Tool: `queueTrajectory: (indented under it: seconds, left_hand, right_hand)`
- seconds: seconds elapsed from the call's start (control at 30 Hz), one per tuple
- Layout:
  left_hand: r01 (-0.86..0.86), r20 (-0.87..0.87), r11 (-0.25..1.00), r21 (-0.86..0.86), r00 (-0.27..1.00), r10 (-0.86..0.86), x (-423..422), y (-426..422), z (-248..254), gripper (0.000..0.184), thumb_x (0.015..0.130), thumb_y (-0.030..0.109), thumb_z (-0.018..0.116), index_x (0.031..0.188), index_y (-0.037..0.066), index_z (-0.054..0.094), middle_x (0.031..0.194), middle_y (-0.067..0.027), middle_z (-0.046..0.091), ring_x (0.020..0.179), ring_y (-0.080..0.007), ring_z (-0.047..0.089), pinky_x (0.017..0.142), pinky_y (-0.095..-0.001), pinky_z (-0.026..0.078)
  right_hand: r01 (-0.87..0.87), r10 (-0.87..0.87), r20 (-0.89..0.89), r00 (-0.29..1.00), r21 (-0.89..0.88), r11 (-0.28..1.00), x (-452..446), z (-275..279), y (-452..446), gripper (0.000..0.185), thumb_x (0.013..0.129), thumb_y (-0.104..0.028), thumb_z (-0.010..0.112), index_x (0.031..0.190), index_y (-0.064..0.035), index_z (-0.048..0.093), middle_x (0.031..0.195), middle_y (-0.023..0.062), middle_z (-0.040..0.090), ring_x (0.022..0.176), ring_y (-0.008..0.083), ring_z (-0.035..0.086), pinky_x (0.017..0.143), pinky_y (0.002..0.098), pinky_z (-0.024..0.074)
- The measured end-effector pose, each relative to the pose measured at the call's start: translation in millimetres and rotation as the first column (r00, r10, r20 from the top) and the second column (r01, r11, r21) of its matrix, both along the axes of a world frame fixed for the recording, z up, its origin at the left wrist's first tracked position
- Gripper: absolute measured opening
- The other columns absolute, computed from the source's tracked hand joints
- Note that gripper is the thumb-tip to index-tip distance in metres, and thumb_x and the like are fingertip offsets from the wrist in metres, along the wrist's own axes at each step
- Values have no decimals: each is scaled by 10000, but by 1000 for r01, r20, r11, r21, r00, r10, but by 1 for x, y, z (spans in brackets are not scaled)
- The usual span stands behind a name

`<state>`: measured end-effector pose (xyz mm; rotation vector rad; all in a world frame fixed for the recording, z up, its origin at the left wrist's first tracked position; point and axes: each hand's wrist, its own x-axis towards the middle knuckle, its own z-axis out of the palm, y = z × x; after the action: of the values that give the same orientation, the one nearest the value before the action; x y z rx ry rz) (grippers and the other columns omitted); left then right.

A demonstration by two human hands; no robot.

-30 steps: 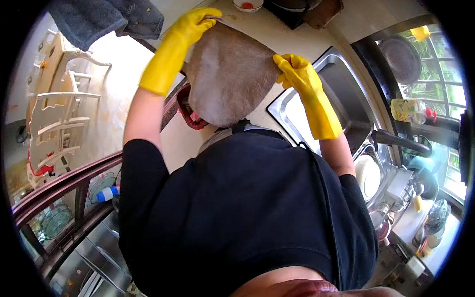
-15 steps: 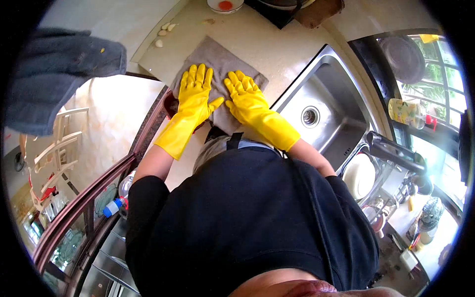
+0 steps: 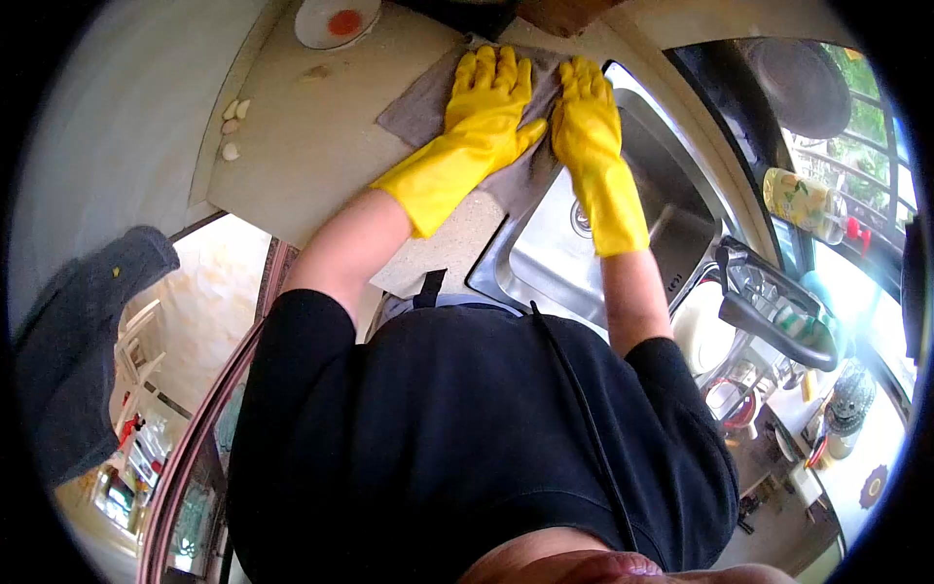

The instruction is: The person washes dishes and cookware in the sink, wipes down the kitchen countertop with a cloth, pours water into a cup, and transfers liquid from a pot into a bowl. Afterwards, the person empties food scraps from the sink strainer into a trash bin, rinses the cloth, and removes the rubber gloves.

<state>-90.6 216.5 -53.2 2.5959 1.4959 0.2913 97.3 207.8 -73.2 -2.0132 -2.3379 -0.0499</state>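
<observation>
A grey cloth lies spread on the pale countertop, one corner reaching toward the sink's edge. My left hand, in a yellow rubber glove, rests flat on the cloth with its fingers out and thumb pointing right. Beside it my right hand, gloved the same way, lies flat on the cloth's right part, fingers straight and close together. Its wrist and forearm pass over the steel sink, partly hiding the drain. Neither hand grips anything.
A white bowl with something red inside stands at the back left. Several garlic cloves lie by the left edge. A dark towel hangs at left. Right of the sink are a white dish and a bottle by the window.
Both hands and the cloth have slid forward and right over the countertop, away from its left edge and up to the sink. The head view has shifted too.
</observation>
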Motion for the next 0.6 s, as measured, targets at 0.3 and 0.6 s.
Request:
queueTrajectory:
  seconds: [0.3,0.6]
  left_hand:
    - [-45,57,998,52,998,42,25,11,-16,813,937,565,530,1568,91,333,1627,-171,320,1498,-387,277,1183,-607,191]
    - [-98,-148,995,24,984,101,-100,-152,4,843,924,568,554,1572,76,332,1626,-185,320,1501,-420,256,1211,-608,131]
  right_hand:
    - [-56,57,212,976,-11,998,27,-3,39,670,913,-209,503,1547,-45,363,1618,198,334,1501,367,303,1244,430,214]
    - [-37,79,171,982,-235,971,-84,25,-140,800,884,-269,535,1564,50,260,1635,275,246,1523,444,221,1259,505,104]
